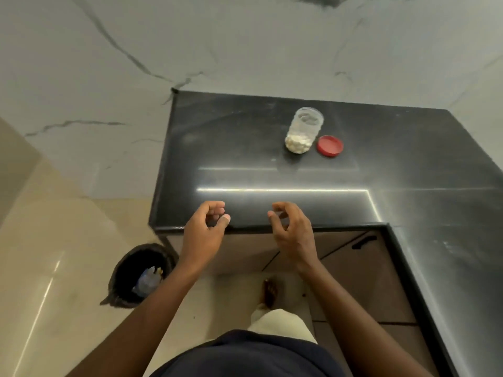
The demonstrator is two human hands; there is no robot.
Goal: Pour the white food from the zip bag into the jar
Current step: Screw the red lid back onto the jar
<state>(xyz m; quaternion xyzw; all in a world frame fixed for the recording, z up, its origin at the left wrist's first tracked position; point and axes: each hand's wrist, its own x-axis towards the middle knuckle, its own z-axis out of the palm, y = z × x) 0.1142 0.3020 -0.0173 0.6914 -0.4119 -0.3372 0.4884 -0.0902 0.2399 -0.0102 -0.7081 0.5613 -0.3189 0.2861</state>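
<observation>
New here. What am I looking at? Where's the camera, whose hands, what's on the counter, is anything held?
There is no robot: a person works with bare hands. The single picture comes from a wide-angle camera on their head, looking forward and down, so the arms enter from the bottom. The left hand and right hand hover at the near edge of a black countertop, fingers loosely curled, holding nothing. Farther back stands a clear jar, open, with white food in its bottom. Its red lid lies flat just to its right. A dark bin sits on the floor at left; its contents are too blurred to name.
</observation>
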